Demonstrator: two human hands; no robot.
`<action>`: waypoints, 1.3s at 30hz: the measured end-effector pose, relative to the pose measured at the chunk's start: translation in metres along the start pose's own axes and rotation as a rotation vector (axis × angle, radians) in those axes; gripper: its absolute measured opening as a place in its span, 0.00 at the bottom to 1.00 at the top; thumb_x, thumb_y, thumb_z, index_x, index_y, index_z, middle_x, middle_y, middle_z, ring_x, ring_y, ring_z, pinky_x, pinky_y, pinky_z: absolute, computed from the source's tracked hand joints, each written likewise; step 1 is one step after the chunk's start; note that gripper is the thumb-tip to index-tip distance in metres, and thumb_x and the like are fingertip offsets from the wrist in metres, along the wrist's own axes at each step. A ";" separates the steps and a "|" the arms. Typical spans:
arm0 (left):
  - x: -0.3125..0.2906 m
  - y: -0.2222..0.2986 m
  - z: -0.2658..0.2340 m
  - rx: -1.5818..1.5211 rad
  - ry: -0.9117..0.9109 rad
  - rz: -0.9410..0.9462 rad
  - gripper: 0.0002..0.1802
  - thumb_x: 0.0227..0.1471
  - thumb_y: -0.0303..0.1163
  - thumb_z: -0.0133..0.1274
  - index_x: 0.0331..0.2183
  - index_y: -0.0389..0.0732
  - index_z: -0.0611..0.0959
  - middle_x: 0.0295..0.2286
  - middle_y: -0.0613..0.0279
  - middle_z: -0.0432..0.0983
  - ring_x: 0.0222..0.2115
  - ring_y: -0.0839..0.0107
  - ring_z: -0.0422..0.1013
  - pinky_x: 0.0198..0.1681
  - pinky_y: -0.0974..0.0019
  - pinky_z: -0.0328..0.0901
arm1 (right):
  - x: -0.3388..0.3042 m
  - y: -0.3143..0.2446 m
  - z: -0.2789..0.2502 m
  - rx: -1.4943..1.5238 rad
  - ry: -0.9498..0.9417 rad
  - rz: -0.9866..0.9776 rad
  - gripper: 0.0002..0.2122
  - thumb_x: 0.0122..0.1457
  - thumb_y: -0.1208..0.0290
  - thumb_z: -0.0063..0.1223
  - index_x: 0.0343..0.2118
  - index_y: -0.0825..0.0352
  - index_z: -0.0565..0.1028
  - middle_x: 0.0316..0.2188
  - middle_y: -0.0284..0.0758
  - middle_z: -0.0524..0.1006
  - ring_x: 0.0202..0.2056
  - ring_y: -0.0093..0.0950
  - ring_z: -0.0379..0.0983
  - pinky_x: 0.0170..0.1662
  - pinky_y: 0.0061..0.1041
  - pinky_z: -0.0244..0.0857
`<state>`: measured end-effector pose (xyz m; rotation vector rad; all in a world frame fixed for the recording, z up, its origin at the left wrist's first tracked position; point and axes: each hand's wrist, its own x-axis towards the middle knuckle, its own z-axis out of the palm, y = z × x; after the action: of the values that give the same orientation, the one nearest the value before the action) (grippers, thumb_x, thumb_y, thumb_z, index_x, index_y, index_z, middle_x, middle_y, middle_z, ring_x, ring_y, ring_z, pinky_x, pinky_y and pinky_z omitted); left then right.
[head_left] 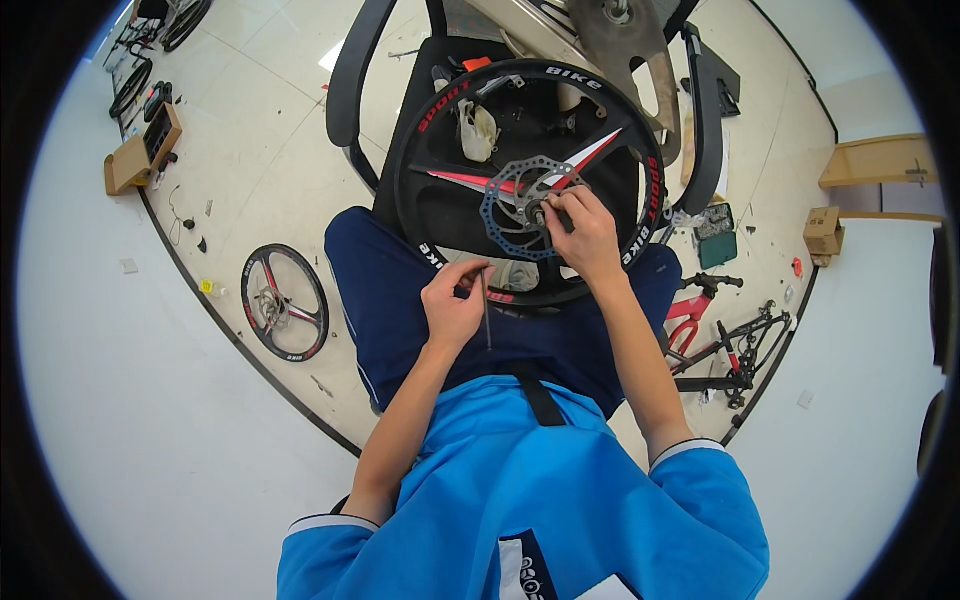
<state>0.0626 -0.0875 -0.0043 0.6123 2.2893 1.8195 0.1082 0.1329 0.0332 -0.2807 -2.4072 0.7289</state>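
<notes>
A black bicycle wheel (409, 165) with three red-and-white-striped spokes lies over my lap and the seat of a black chair. A perforated brake disc (497, 222) sits around its hub (535, 213). My right hand (585, 235) is at the hub, thumb and fingers pinched together by the axle end; what lies between the fingertips is hidden. At the wheel's near rim, my left hand (456, 302) is closed on a thin dark metal rod (487, 325), which points down toward my lap. The rod is apart from the hub.
Another three-spoke wheel (322, 310) lies on the floor at left. Beyond my lap, a white plastic bag (478, 132) rests on the chair under the wheel, beside a chair armrest (345, 95). Large metal machinery (625, 60) stands ahead. Bicycle frames (735, 360) lie at right.
</notes>
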 end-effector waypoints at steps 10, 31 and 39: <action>0.027 0.026 0.027 -0.030 -0.020 0.131 0.08 0.50 0.25 0.69 0.35 0.35 0.88 0.26 0.60 0.81 0.24 0.76 0.74 0.30 0.72 0.68 | -0.002 -0.001 -0.012 0.083 -0.089 0.114 0.09 0.55 0.82 0.64 0.40 0.72 0.82 0.33 0.37 0.79 0.31 0.30 0.80 0.35 0.26 0.74; 0.030 0.017 0.019 -0.027 -0.004 0.031 0.07 0.53 0.24 0.67 0.33 0.31 0.87 0.27 0.61 0.84 0.27 0.80 0.77 0.32 0.75 0.70 | -0.021 -0.012 -0.015 0.503 0.008 0.417 0.06 0.54 0.82 0.64 0.35 0.71 0.81 0.37 0.34 0.83 0.33 0.22 0.82 0.36 0.22 0.76; 0.035 0.020 -0.001 -0.228 -0.180 -0.183 0.06 0.55 0.22 0.65 0.34 0.30 0.85 0.27 0.58 0.84 0.28 0.77 0.80 0.33 0.74 0.73 | -0.048 -0.011 -0.036 0.990 -0.071 0.737 0.08 0.58 0.82 0.63 0.41 0.75 0.80 0.35 0.38 0.83 0.36 0.23 0.82 0.43 0.21 0.77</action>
<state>0.0353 -0.0708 0.0201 0.4902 1.9216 1.8218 0.1678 0.1224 0.0408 -0.7131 -1.6633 2.1388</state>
